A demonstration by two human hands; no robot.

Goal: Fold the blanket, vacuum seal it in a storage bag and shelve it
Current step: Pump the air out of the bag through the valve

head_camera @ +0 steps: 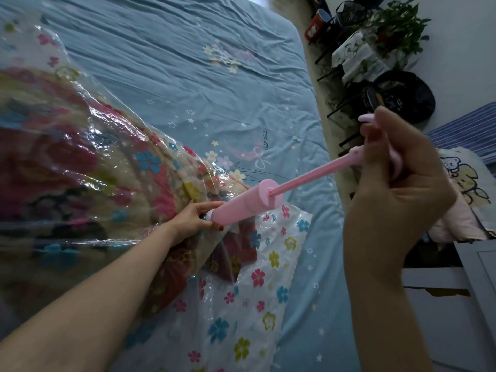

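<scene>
A clear storage bag [263, 267] printed with coloured flowers lies on the bed, and the folded red and beige blanket [67, 162] shows through it. A pink hand pump [249, 204] stands slanted with its nozzle on the bag. My left hand [197, 217] grips the pump's lower end where it meets the bag. My right hand [397, 178] grips the pump handle, raised off the right side of the bed. The thin pink rod [314, 174] is drawn far out of the barrel. The valve under the nozzle is hidden by my fingers.
The blue bedsheet [201, 84] with stars covers the bed. To the right of the bed are a potted plant [389, 28] on a small table, a black bag [402, 95], a bear-print pillow [467, 175] and a white cabinet [472, 277].
</scene>
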